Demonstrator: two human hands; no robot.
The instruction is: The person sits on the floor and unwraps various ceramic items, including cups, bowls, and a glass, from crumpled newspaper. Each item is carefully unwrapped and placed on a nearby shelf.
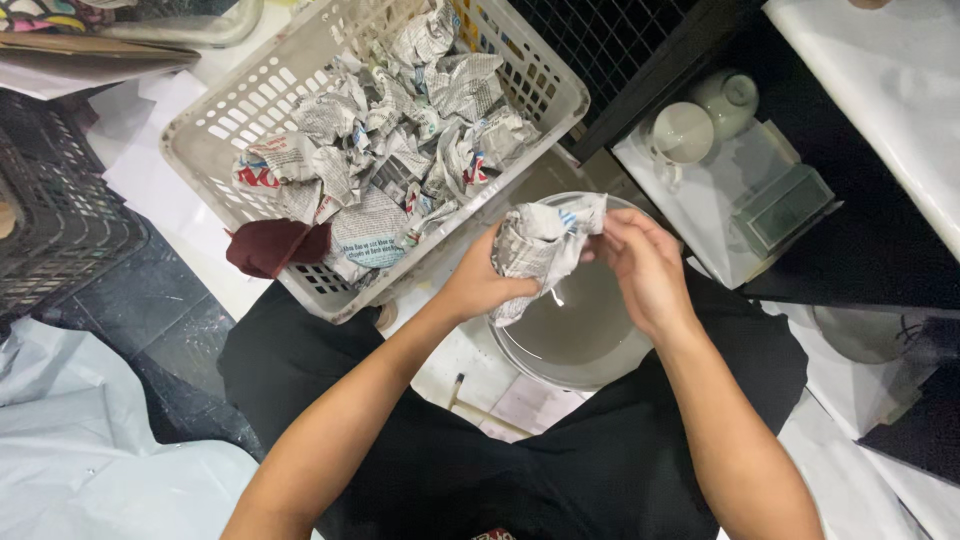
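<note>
Both hands grip one crumpled newspaper-wrapped bundle (pixel 540 245) mid-frame: left hand (pixel 478 285) fingers closed beneath as support, right hand (pixel 640 265) pinching paper edge, over grey bowl stack (pixel 580 340).

Even overhead light, soft shadows, sharp centre, slight wide-angle stretch at edges
</note>
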